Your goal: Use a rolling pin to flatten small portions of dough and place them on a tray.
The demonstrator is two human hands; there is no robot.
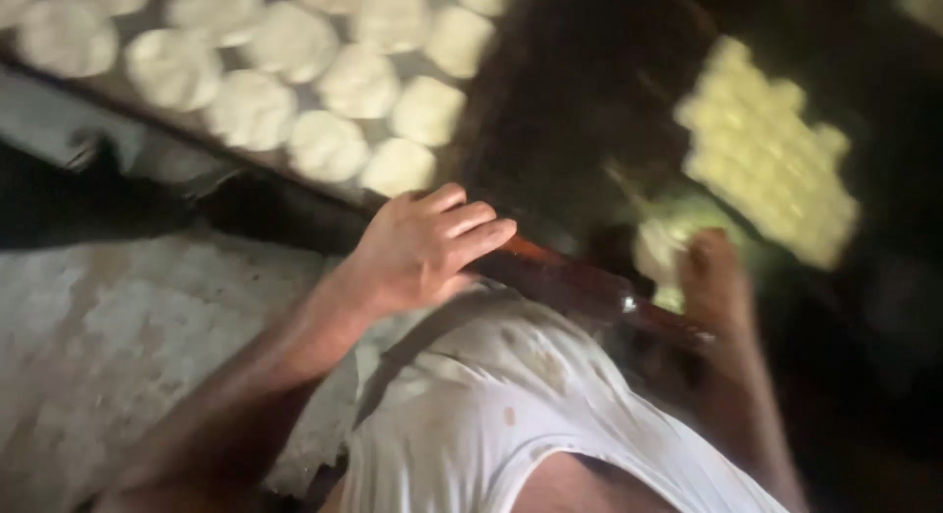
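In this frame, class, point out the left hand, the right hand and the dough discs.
left hand (pixel 422 248), head view, back of the hand
right hand (pixel 712 277), head view, blurred back of the hand
dough discs (pixel 359 81), head view, one disc's top

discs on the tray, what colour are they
Pale cream-white discs, best seen in the head view, upper left.

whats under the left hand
The left hand rests flat on the reddish-brown edge of a dark work surface. The part beneath the palm is covered, and blur hides finer detail.

Dim room, pale rough concrete floor (pixel 118 336).
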